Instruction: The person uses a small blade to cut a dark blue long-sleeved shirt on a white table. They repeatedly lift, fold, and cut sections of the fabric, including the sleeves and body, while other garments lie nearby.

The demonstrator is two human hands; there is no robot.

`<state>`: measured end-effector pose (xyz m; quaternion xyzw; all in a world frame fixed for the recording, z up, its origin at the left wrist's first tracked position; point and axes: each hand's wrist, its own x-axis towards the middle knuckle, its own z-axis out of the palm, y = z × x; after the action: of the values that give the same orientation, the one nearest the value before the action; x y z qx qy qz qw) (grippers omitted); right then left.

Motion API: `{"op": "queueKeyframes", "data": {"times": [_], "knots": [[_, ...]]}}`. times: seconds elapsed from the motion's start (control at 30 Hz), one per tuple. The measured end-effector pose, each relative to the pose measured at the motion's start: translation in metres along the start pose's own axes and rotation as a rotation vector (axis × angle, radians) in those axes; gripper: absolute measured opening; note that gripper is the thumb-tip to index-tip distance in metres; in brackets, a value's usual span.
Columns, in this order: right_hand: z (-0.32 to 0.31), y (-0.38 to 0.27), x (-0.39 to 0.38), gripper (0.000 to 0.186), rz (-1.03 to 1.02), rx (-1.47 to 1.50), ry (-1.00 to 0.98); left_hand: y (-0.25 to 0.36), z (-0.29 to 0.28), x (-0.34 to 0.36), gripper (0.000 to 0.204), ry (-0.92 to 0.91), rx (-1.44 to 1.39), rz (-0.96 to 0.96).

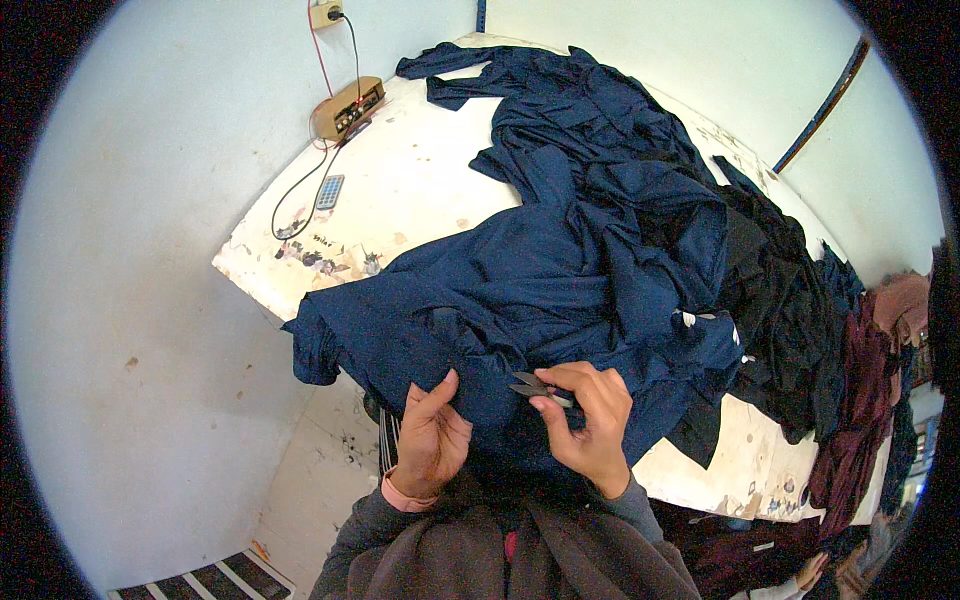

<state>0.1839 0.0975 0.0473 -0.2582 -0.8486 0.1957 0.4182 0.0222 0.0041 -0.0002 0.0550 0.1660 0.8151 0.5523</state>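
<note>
A navy blue garment (500, 270) lies in folds over the table edge and hangs down in front of me. At its near part my left hand (433, 435) is closed on the cloth, thumb on top and the other fingers partly hidden. In my right hand (592, 420) is a pair of thread snips (528, 387), held between thumb and fingers. The dark blades point left, over the cloth, and look slightly apart. Whether they touch the fabric, I cannot tell.
More navy garments (600, 100), a black one (770, 290) and a maroon one (850, 400) are heaped along the white table (440, 150). A radio-like box (348, 108) with cables and a remote control (330, 192) sit far left. Another person's hand (812, 572) shows at lower right.
</note>
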Motion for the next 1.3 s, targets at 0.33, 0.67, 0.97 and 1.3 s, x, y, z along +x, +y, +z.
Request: {"op": "queueKeyframes", "data": {"times": [0.33, 0.67, 0.97, 1.3], "knots": [[0.01, 0.009, -0.001, 0.019, -0.043, -0.009, 0.074, 0.003, 0.0, 0.001, 0.034, 0.016, -0.006, -0.012], [0.013, 0.001, 0.003, 0.029, -0.147, 0.067, 0.04, -0.017, 0.017, -0.005, 0.033, 0.124, 0.299, 0.224], [0.005, -0.01, 0.01, 0.027, -0.152, 0.107, -0.045, -0.022, 0.001, -0.014, 0.038, -0.003, 0.531, 0.188], [0.019, -0.001, 0.006, 0.031, -0.073, 0.408, -0.276, -0.024, 0.002, -0.017, 0.043, -0.056, 0.645, 0.258]]}}
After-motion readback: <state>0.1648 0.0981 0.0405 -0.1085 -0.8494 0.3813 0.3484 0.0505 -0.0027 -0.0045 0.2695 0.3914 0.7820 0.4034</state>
